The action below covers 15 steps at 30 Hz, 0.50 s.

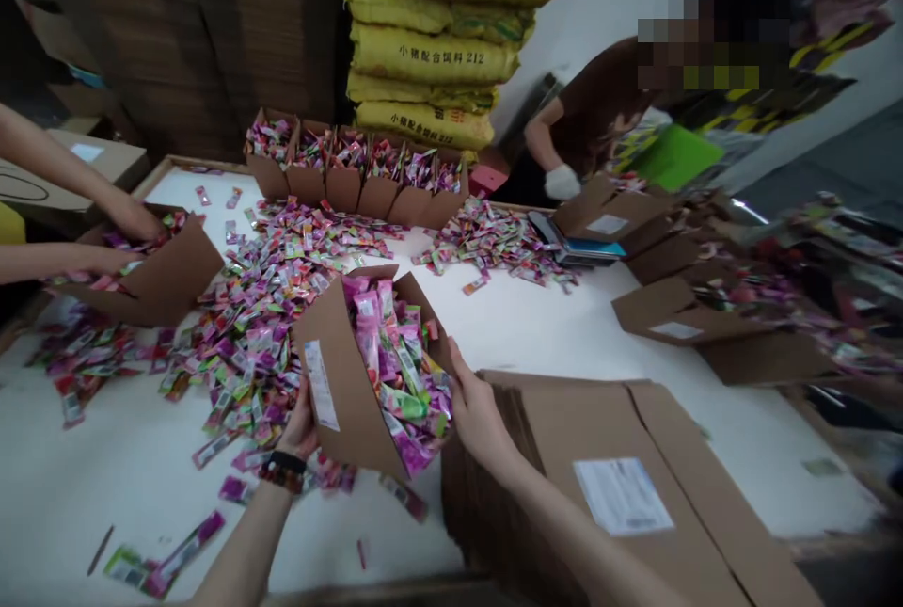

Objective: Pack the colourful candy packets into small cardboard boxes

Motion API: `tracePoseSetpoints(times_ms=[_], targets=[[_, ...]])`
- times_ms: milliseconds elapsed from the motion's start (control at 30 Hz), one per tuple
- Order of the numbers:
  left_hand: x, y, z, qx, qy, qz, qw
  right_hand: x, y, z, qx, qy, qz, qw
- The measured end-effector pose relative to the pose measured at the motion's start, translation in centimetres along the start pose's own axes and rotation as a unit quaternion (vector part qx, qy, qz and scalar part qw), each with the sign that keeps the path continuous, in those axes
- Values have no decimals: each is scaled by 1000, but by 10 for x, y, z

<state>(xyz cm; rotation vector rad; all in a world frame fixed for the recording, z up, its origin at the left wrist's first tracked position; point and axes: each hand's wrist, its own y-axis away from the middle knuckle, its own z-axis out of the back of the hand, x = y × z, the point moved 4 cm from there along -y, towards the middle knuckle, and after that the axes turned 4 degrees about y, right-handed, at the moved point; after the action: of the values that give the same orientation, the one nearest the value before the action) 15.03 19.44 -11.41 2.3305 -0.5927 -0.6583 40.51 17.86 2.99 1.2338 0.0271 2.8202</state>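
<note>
An open cardboard box (353,400) full of small candy packets (405,372) is held tilted above the white table, between my two hands. My left hand (302,423), with dark bracelets at the wrist, grips the box's labelled left side; its fingers are partly hidden under the box. At the right edge, my right hand (476,409) wraps round the cardboard wall. A large heap of purple, green and red packets (261,315) spreads over the table just left of the box. Some loose packets (183,555) lie near my left forearm.
A stack of flattened cardboard boxes (635,485) lies at front right. Filled boxes (353,183) line the back edge, and more filled boxes (705,306) stand at right. A co-worker's hands reach into a box (166,273) at left; another person (607,108) works behind. Yellow sacks (437,52) are piled beyond.
</note>
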Motion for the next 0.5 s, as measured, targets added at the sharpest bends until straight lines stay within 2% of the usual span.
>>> tracePoseSetpoints(times_ms=[100, 167, 200, 300, 367, 433, 500], targets=[[2, -56, -70, 74, -11, -18, 997, -41, -50, 37, -48, -29, 24, 998], [23, -102, -123, 121, -25, 4, 992, -75, -79, 72, -94, -47, 32, 994], [41, -128, -149, 144, -31, 24, 989, -95, -92, 92, -117, -46, 29, 992], [122, -206, -214, 210, -46, 123, 969, -172, -123, 157, -163, -7, -21, 986], [186, -255, -241, 255, -52, 190, 947, -234, -136, 195, -166, 32, -92, 981], [249, -298, -252, 263, -77, 237, 932, -298, -141, 222, -150, 68, -164, 973], [303, -333, -249, 228, -148, 264, 926, -357, -143, 236, -125, 106, -216, 963]])
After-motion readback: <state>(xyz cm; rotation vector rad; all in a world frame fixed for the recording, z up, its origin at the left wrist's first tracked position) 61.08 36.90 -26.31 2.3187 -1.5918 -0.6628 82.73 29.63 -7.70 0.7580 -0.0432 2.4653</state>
